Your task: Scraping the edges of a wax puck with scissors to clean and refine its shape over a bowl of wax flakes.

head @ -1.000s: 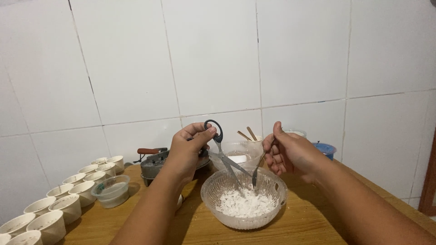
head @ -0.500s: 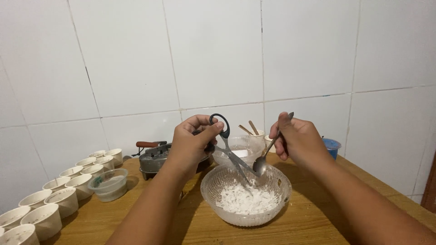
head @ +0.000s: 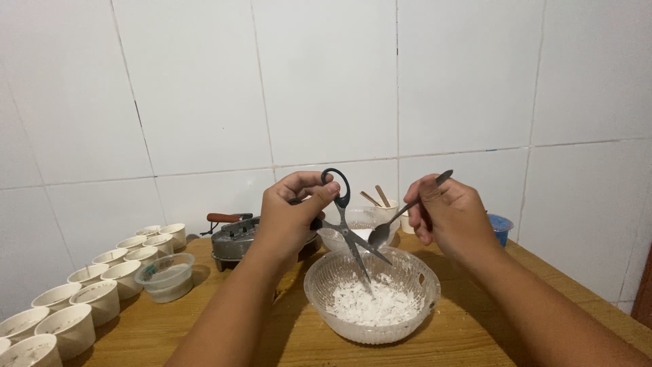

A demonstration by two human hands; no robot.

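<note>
Above a glass bowl (head: 372,299) of white powder near the wooden surface's (head: 584,299) front edge, left hand (head: 292,214) fingers grip open scissors (head: 350,228), right hand (head: 451,217) fingers pinch a spoon (head: 401,216); scraping goes best directly over the bowl.

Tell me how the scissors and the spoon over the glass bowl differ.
The scissors, in the left hand, have dark handle loops and open blades pointing down into the glass bowl. The spoon, in the right hand, is one slim piece, slanting with its handle up to the right and its scoop low by the blades. Both are metal, held above the white powder.
</note>
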